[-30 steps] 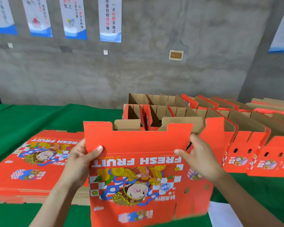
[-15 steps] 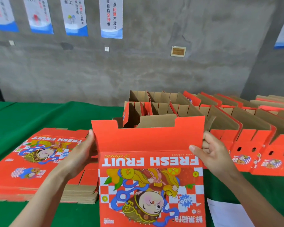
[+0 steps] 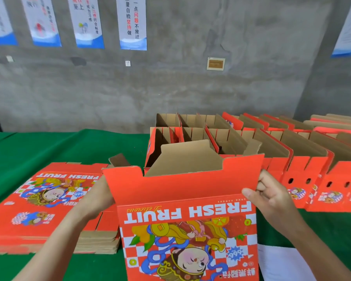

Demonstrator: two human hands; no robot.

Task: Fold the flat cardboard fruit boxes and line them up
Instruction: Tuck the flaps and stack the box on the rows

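I hold a red "FRESH FRUIT" cardboard box point(image 3: 187, 220) upright in front of me, its printed face toward me and its brown inner flaps spread open at the top. My left hand point(image 3: 97, 196) lies flat against its left side, partly hidden behind the panel. My right hand point(image 3: 272, 196) grips the right edge, thumb on the front and fingers curled behind. A stack of flat red boxes point(image 3: 43, 201) lies on the left of the green table point(image 3: 55, 147). Rows of folded boxes point(image 3: 304, 169) stand behind and to the right.
A white sheet of paper point(image 3: 280, 262) lies on the table at lower right. A grey concrete wall point(image 3: 190, 78) with hanging posters point(image 3: 133, 23) rises right behind the table. Bare green cloth stretches at far left.
The box has gone from a flattened sheet to an opened shape, with the back flaps swinging away. My left hand slid from the front face to the left side; my right hand moved to the right edge.
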